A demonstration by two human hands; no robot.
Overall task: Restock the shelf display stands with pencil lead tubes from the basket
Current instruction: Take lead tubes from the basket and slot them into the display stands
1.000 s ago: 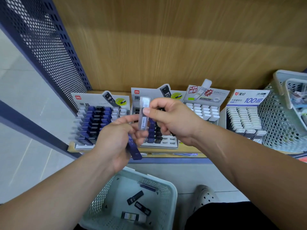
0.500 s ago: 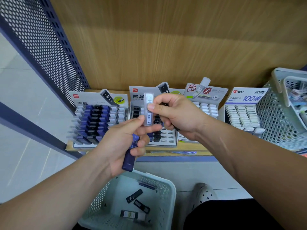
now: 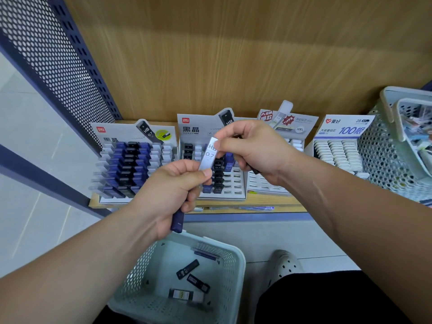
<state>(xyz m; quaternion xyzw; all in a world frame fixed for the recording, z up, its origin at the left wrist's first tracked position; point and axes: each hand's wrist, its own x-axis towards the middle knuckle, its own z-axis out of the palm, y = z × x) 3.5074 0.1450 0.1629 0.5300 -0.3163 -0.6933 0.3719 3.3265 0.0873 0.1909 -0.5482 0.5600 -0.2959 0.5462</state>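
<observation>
My right hand (image 3: 253, 150) pinches the upper end of a clear pencil lead tube (image 3: 208, 155) marked HB 0.7. A dark tube end (image 3: 255, 170) pokes out below its palm. My left hand (image 3: 171, 191) pinches the clear tube's lower end with thumb and forefinger, and its other fingers grip a dark blue tube (image 3: 177, 222). Both hands hover in front of the middle display stand (image 3: 230, 191), which has several vacant slots. The left stand (image 3: 131, 169) is filled with blue, black and clear tubes. Below, the pale green basket (image 3: 230, 265) holds several loose tubes (image 3: 187, 268).
Two stands of white tubes (image 3: 340, 152) sit to the right on the wooden shelf (image 3: 268, 203). A perforated basket (image 3: 395, 160) with goods stands at the far right. A blue perforated panel (image 3: 53, 64) borders the left. My shoe (image 3: 284, 265) rests on the floor beside the basket.
The clear tube has tilted so its label faces me. My left thumb and forefinger have closed on its lower end, and the blue tube has swung more upright.
</observation>
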